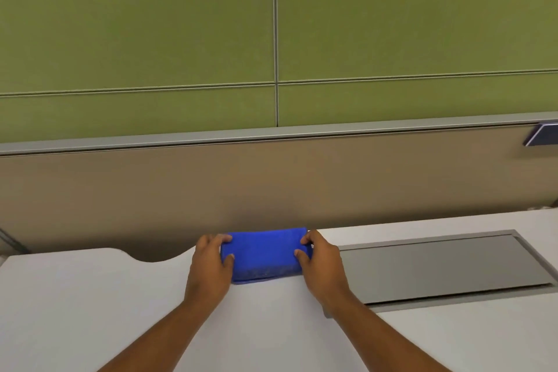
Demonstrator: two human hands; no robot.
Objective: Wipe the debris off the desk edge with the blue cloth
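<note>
Hands grip a folded bright blue cloth [264,254] at the far edge of the white tabletop [90,311], against a beige partition panel [271,184]. Left hand [211,263] pinches the cloth's left end, thumb on top and fingers curled over the far side; right hand [321,258] pinches the right end the same way. Just right of the cloth lies a grey rectangular metal cable-tray lid [437,266] set into the tabletop. Green wall panels [136,24] rise behind. No debris can be made out.
</note>
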